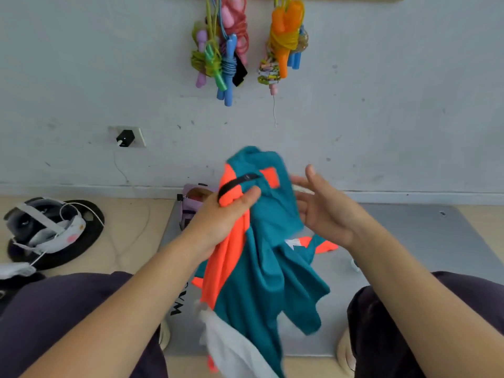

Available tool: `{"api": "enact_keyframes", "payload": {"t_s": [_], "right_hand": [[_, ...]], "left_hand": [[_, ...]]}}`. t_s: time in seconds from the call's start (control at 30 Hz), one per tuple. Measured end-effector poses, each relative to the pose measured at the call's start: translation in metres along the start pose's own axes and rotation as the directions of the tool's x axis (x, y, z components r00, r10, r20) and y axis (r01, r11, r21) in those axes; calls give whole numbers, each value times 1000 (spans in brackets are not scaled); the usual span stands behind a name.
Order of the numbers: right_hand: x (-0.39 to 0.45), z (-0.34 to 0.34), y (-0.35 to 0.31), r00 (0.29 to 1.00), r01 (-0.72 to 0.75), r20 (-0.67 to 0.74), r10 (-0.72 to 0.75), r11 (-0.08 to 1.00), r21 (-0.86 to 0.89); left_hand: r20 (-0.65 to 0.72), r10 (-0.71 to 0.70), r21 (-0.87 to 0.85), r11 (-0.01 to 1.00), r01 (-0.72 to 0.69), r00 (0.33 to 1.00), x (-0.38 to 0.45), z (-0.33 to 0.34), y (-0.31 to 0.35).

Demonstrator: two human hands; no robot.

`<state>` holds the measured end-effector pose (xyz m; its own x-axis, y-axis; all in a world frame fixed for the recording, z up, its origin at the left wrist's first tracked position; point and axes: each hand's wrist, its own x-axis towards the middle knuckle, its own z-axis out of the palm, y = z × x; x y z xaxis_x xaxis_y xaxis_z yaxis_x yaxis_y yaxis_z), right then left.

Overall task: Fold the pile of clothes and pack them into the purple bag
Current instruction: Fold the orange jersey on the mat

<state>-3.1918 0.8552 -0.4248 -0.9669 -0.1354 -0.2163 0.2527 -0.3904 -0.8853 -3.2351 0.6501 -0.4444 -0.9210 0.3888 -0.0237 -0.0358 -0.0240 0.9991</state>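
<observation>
The left hand (223,214) grips the teal-and-orange garment (261,257) by its collar, lifting it to hang free. The right hand (324,211), fingers spread apart, likely reaches to straighten it for folding; the purple bag (191,203) waits beyond

Soft, even daylight is filling the scene; no single source is showing, and no glare is appearing on the wall (81,64). Only faint shadows are lying under the shirt (261,268) on the mat (409,241). Motion blur is smearing the shirt's top and lower white hem, and the right hand (324,211) is slightly soft. Wide-angle distortion is bending the baseboard (81,188) and stretching the forearms at the lower edges.
</observation>
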Motion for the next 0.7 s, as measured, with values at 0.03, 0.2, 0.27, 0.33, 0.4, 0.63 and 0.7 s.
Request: {"api": "enact_keyframes", "payload": {"t_s": [0.03, 0.2, 0.27, 0.33, 0.4, 0.63, 0.7], "right_hand": [[2, -4, 6, 998, -51, -41, 50, 998, -30], [6, 1, 27, 983, -183, -54, 175, 925, -331], [6, 9, 34, 973, -211, -174, 154, 900, -381], [6, 12, 37, 947, -196, -318, 51, 875, -442], [7, 13, 36, 940, -166, -339, 23, 901, -400], [7, 15, 32, 976, -13, -218, -28, 983, -184], [6, 9, 25, 935, 178, -259, -242, 953, -247]], "left_hand": [[-126, -52, -68, 997, 44, 991, 4, -2, -2], [-348, -112, -94, 992, 84, 931, 13, -6, -5], [-342, -97, -68, 995, 79, 935, 12, -4, -5], [-339, -92, -40, 996, 84, 936, 10, -2, -4], [-310, -76, -30, 997, 70, 948, 9, 0, -2], [-59, 146, 186, 974, -132, 988, 3, 3, -12], [-5, 149, 261, 955, -142, 989, 5, -1, -14]]}}
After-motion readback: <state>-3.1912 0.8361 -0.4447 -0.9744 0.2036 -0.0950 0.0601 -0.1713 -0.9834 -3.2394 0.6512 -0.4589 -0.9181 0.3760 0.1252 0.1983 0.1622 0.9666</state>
